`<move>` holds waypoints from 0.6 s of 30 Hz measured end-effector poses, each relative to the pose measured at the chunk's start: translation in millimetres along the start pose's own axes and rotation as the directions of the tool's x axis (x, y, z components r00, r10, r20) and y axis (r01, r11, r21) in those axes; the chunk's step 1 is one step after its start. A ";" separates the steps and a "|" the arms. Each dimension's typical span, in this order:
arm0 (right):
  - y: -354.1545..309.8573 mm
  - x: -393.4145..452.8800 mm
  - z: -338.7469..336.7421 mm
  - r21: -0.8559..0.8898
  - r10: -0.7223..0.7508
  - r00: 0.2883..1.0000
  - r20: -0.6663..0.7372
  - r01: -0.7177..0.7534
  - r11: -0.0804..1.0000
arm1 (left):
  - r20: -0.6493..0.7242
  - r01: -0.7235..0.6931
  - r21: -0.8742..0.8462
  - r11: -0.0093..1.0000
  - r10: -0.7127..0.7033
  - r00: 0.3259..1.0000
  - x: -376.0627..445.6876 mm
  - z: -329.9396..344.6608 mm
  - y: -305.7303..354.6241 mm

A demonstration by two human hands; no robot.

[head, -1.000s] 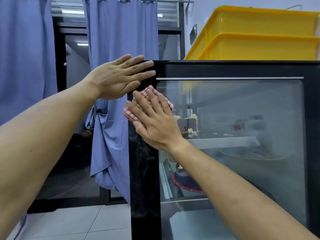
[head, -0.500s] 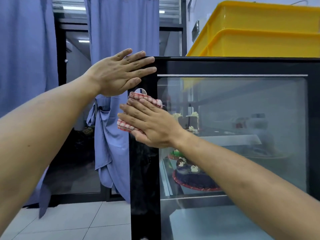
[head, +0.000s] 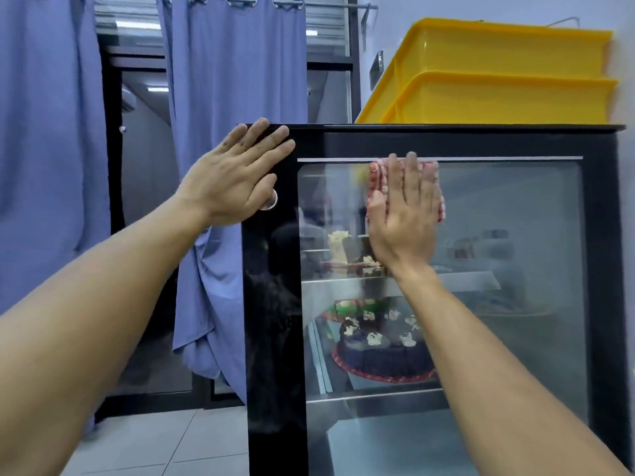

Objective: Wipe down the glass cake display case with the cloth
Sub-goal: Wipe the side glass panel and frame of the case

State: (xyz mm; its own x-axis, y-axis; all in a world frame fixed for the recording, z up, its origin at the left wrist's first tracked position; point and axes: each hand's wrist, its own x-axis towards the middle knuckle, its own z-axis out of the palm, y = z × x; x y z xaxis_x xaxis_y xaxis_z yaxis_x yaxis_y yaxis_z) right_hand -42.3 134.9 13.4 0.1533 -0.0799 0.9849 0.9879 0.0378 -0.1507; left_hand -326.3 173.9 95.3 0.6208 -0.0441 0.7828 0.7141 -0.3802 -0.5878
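Note:
The black-framed glass cake display case [head: 515, 242] fills the right half of the view, with cakes on its shelves behind hazy glass. My right hand [head: 403, 218] lies flat with straight fingers and presses a red-and-white checked cloth [head: 374, 180] against the top of the glass pane, just under the upper trim. Most of the cloth is hidden under that hand. My left hand [head: 237, 176] rests flat and open on the case's upper left corner, on the black frame beside a small round lock.
Two stacked yellow crates [head: 498, 80] sit on top of the case. Blue curtains [head: 233, 97] hang at the left, in front of a dark glass door. White floor tiles [head: 165, 444] lie below left. A dark blue cake [head: 381, 352] sits on the lower shelf.
My right hand has slid the cloth from the black left frame, rightward and up, onto the top of the glass pane. My left hand stays on the corner.

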 end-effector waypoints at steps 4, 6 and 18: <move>-31.4 -21.8 -3.1 0.041 -0.242 0.967 0.083 0.239 0.970 | 0.001 0.344 -0.216 0.914 -0.352 0.936 1.5 15.2 66.0; -39.8 -24.6 2.5 0.078 -0.516 0.849 0.118 0.510 0.857 | -0.027 0.445 -0.257 0.858 -0.467 0.884 0.4 22.1 81.4; 1.8 -37.8 -13.5 -0.040 0.135 0.990 0.028 -0.134 0.990 | -0.115 0.475 -0.167 0.864 -0.495 0.861 -6.0 44.0 86.7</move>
State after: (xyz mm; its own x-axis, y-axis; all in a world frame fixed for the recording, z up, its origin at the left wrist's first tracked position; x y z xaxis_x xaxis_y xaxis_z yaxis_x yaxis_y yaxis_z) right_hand -46.0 124.5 -25.3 0.2842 -0.0457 0.9577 0.9588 0.0087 -0.2841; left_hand -253.9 181.8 30.7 0.1434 0.0437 0.9887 0.8578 -0.5037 -0.1021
